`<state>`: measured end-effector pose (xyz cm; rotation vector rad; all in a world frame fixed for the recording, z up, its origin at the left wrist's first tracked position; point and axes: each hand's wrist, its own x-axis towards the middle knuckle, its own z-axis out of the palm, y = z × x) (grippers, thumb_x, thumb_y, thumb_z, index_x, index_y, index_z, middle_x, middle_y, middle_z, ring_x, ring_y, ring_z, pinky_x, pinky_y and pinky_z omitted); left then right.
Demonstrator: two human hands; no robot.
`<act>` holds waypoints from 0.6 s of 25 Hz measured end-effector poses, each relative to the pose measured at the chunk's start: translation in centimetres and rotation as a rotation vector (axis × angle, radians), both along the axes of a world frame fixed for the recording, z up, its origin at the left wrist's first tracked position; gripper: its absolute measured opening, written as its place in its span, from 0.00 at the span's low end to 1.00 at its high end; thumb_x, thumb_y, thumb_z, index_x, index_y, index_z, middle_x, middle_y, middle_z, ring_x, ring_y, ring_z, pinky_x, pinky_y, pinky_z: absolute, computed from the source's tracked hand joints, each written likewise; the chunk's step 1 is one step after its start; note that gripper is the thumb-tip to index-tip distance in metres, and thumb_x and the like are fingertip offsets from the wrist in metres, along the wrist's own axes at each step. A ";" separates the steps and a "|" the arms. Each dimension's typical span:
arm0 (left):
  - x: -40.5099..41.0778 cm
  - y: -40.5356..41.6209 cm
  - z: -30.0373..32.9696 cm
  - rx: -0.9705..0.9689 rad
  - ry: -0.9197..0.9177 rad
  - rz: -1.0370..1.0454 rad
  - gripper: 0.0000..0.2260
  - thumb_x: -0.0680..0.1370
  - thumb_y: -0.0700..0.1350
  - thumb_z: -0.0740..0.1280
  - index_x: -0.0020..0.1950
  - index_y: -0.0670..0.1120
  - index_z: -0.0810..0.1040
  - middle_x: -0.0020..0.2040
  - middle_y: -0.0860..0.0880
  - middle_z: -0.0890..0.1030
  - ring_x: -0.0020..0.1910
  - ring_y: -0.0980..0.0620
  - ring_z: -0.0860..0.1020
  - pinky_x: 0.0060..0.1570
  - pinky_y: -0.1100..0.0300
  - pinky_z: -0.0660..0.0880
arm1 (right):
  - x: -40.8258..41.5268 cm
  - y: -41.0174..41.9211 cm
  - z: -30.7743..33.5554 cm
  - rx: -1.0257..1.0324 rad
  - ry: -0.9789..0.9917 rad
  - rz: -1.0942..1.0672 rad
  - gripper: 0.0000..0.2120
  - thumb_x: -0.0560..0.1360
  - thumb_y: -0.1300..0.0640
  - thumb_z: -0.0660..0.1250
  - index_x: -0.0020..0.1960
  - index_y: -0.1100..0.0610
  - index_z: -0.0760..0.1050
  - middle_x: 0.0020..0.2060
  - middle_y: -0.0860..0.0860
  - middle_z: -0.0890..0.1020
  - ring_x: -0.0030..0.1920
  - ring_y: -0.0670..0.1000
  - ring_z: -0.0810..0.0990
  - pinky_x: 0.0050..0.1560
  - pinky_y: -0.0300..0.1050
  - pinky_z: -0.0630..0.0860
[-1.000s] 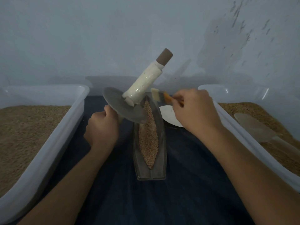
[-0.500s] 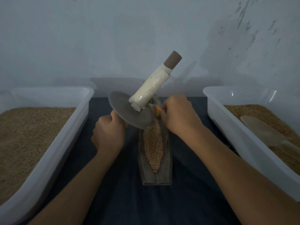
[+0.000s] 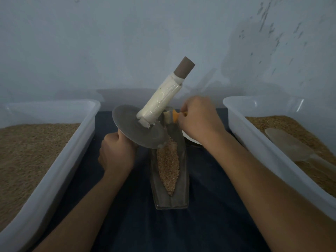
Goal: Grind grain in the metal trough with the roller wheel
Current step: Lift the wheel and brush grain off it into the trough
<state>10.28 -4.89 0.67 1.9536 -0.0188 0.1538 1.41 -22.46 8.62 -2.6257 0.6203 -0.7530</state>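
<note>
Two bare forearms reach in from the near edge over a dark cloth (image 3: 209,206) on the worktop. Between them a long metal trough (image 3: 183,186) lies lengthwise, pointing away, with a strip of grain (image 3: 168,166) heaped along its middle. The left hand (image 3: 116,153) is a closed fist just left of the trough, its grip wrapped around the lower handle of the roller wheel, which is hidden inside the fist. The wheel (image 3: 138,128) tilts, its flat disc facing up and left, its lower right edge over the far part of the grain; whether it touches I cannot tell. The wheel's upper handle (image 3: 163,100), wrapped pale with a brown end, slants up and right. The right hand (image 3: 200,120) is at the trough's far end, fingers pinched shut on a small brush (image 3: 174,115) with an orange part and pale bristles. Under that wrist a white plate (image 3: 190,140) peeks out. A clear bin (image 3: 76,135) of grain flanks the left; another bin (image 3: 243,128) on the right holds grain and a scoop (image 3: 287,144). A pale wall (image 3: 109,42) stands behind.
</note>
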 end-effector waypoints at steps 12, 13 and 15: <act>-0.1 0.0 -0.1 -0.004 -0.008 0.000 0.16 0.81 0.46 0.65 0.40 0.35 0.77 0.37 0.39 0.80 0.34 0.46 0.72 0.37 0.53 0.65 | -2.7 -0.2 2.4 -0.151 -0.038 0.032 0.05 0.73 0.57 0.72 0.41 0.58 0.84 0.35 0.53 0.83 0.32 0.49 0.80 0.31 0.47 0.81; -0.1 0.0 -0.1 0.000 -0.008 -0.002 0.16 0.81 0.46 0.66 0.39 0.36 0.77 0.36 0.39 0.79 0.34 0.46 0.72 0.37 0.53 0.65 | -2.0 -0.3 2.4 -0.152 -0.045 0.008 0.05 0.74 0.57 0.72 0.42 0.58 0.83 0.37 0.53 0.83 0.34 0.49 0.79 0.30 0.43 0.77; -0.2 0.0 0.0 -0.002 0.001 -0.004 0.15 0.80 0.45 0.66 0.36 0.38 0.77 0.35 0.40 0.78 0.34 0.45 0.72 0.37 0.52 0.65 | -0.2 -0.1 1.8 -0.112 0.020 -0.029 0.05 0.76 0.56 0.71 0.43 0.57 0.80 0.39 0.52 0.80 0.36 0.49 0.78 0.29 0.40 0.69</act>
